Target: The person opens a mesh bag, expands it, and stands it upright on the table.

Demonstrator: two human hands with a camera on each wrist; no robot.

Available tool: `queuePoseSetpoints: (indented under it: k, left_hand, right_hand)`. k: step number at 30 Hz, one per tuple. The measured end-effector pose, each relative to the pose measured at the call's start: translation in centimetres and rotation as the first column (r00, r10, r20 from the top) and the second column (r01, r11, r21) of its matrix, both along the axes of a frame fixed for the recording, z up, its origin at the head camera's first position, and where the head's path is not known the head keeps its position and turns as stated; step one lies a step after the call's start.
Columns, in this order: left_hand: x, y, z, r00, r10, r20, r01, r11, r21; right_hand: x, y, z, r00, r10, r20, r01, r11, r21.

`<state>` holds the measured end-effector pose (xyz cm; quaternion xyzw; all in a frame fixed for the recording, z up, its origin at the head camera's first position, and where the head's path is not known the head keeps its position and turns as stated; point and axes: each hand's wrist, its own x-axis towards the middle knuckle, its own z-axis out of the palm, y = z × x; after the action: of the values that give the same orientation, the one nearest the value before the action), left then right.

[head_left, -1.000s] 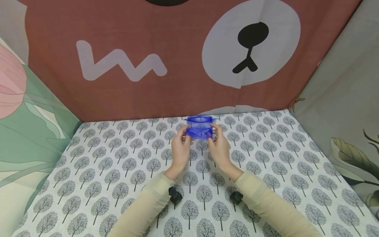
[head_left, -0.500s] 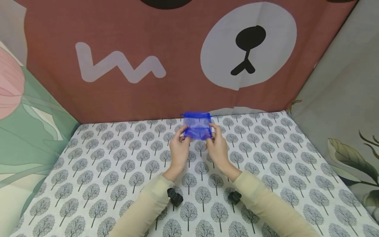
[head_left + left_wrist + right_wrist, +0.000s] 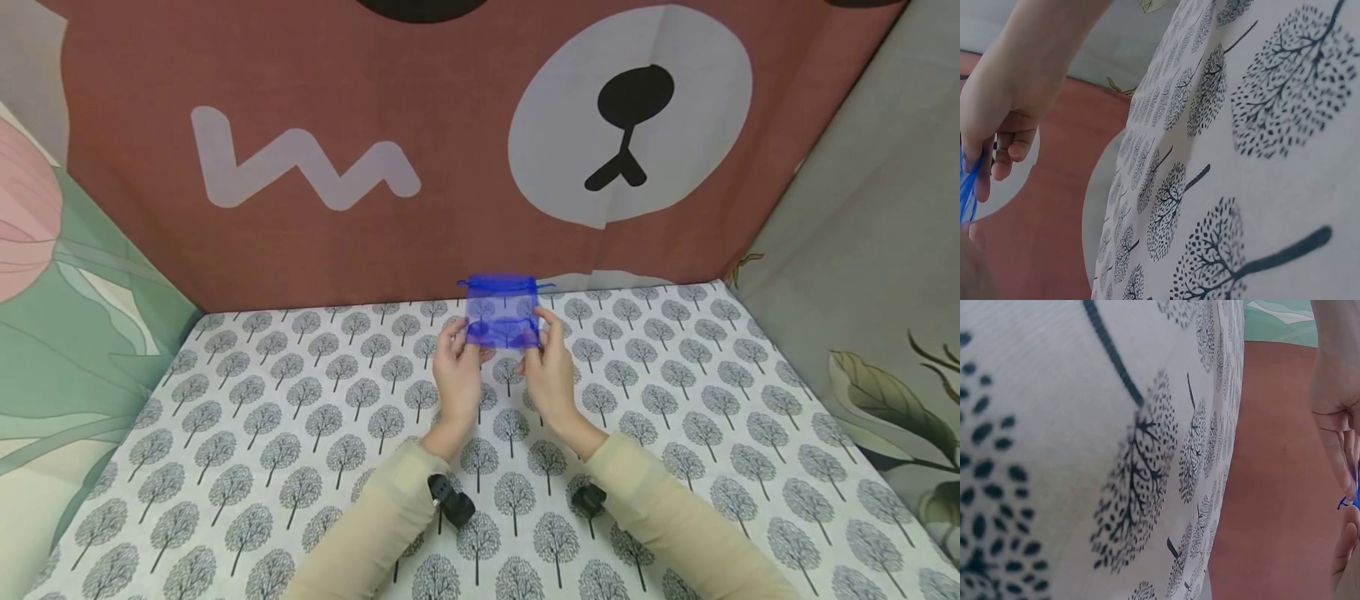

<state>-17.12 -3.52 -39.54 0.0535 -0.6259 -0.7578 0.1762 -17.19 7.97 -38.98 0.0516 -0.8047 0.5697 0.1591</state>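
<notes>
- Your left grip and right grip pinch the blue bag at its lower sides, holding it between them.
- The head view gives you the whole bag, strings on top; each wrist view catches only a blue sliver.
- Below the bag: tree-print tabletop; behind it, a red backdrop.

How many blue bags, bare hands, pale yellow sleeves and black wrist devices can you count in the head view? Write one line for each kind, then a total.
Blue bag: 1
Left hand and right hand: 2
Pale yellow sleeves: 2
Black wrist devices: 2
Total: 7
</notes>
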Motion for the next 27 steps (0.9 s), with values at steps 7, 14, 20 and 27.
queuePoseSetpoints:
  k: [7, 14, 20, 27]
  left_hand:
    - [-0.3, -0.3, -0.2, 0.998, -0.029, 0.062, 0.027, 0.999, 0.023]
    - [-0.4, -0.6, -0.2, 0.995, -0.055, 0.081, 0.051, 0.998, 0.046]
    - [-0.4, -1.0, -0.3, 0.997, -0.02, 0.078, 0.017, 0.999, 0.035]
    - [-0.4, -1.3, -0.1, 0.976, -0.16, 0.146, 0.156, 0.987, 0.042]
  right_hand:
    - [-0.4, 0.2, 0.0, 1.0, 0.009, 0.028, -0.007, 0.997, -0.072]
    - [-0.8, 0.7, 0.0, 0.995, 0.051, 0.082, -0.042, 0.994, -0.102]
    - [-0.6, 0.9, -0.3, 0.994, 0.086, 0.06, -0.084, 0.995, -0.046]
    - [-0.3, 1.0, 0.1, 0.995, 0.083, 0.047, -0.078, 0.992, -0.095]
